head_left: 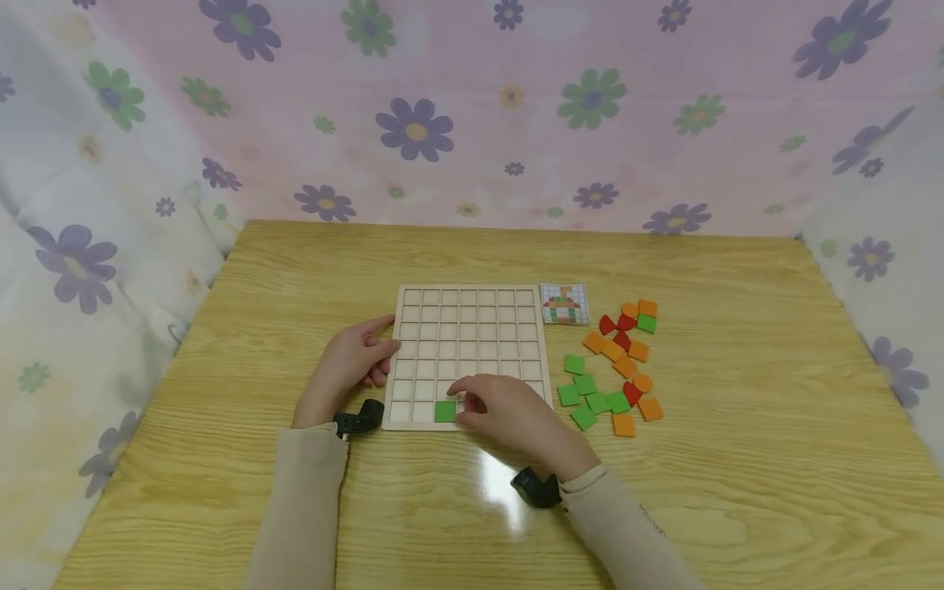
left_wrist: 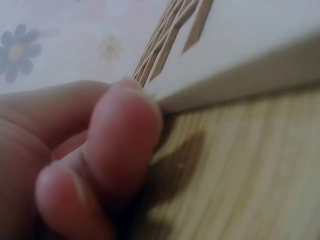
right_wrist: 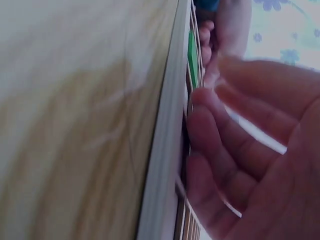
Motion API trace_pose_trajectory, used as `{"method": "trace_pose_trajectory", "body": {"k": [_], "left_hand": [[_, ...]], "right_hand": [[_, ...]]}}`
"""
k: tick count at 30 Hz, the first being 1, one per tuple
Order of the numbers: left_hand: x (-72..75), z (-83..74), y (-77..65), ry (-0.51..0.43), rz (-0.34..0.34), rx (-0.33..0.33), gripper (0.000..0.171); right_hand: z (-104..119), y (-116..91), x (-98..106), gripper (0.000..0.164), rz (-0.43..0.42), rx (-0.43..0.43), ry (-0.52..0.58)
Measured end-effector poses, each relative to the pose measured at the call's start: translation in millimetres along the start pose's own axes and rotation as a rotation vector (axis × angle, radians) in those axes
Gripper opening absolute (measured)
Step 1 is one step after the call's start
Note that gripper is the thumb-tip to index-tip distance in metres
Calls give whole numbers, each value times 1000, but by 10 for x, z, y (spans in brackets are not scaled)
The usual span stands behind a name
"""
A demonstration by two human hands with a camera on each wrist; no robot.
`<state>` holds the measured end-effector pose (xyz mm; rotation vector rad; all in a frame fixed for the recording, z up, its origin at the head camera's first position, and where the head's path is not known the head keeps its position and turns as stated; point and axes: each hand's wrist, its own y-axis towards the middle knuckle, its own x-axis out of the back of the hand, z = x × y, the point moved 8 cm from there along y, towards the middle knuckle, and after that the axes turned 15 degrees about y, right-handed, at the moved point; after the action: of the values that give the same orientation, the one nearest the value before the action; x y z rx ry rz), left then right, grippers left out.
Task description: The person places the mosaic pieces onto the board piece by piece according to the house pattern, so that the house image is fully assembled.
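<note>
A pale wooden grid board (head_left: 469,332) lies on the table. One green square tile (head_left: 445,411) sits in a cell of its front row, third from the left. My left hand (head_left: 357,354) touches the board's left edge with its index finger and thumb; in the left wrist view, other fingers (left_wrist: 125,135) bend beside the board's side. Over the front row, just right of the green tile, hovers my right hand (head_left: 509,414), its fingers loosely bent. The right wrist view shows nothing between those fingers, with the green tile (right_wrist: 192,60) just past the fingertips.
Right of the board lie scattered green squares (head_left: 585,384), orange squares (head_left: 650,409), orange discs (head_left: 643,383) and red quarter-round pieces (head_left: 622,340). A small printed pattern card (head_left: 565,304) rests by the board's far right corner. Flowered cloth (head_left: 472,123) hangs behind the wooden table (head_left: 737,369).
</note>
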<state>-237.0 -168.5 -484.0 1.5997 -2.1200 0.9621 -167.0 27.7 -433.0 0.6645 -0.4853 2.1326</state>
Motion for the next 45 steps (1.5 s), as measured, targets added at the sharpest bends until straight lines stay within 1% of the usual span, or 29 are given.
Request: {"method": "trace_pose_trajectory", "body": {"k": [4, 9, 13, 19, 25, 29, 34, 40, 45], "left_hand": [[-24, -18, -4, -11, -2, -1, 54], [-32, -18, 4, -16, -8, 0, 52], [-20, -14, 1, -10, 0, -3, 53], [35, 13, -19, 5, -9, 10, 54], [10, -8, -5, -9, -3, 8, 54], [7, -17, -4, 5, -4, -1, 54], [10, -7, -8, 15, 0, 6, 55], [17, -15, -11, 13, 0, 2, 54], [15, -25, -16, 10, -3, -1, 54]], "right_hand": [[-55, -21, 76, 25, 12, -12, -7], [-125, -27, 174, 24, -20, -22, -51], [-164, -16, 240, 22, -38, -34, -58], [-254, 12, 285, 22, -22, -82, -32], [-399, -41, 391, 21, -43, -120, 44], [-460, -72, 457, 21, -41, -140, 82], [-481, -92, 510, 22, -29, -141, 92], [-505, -152, 637, 22, -54, -166, 74], [-602, -220, 747, 24, -53, -188, 97]]}}
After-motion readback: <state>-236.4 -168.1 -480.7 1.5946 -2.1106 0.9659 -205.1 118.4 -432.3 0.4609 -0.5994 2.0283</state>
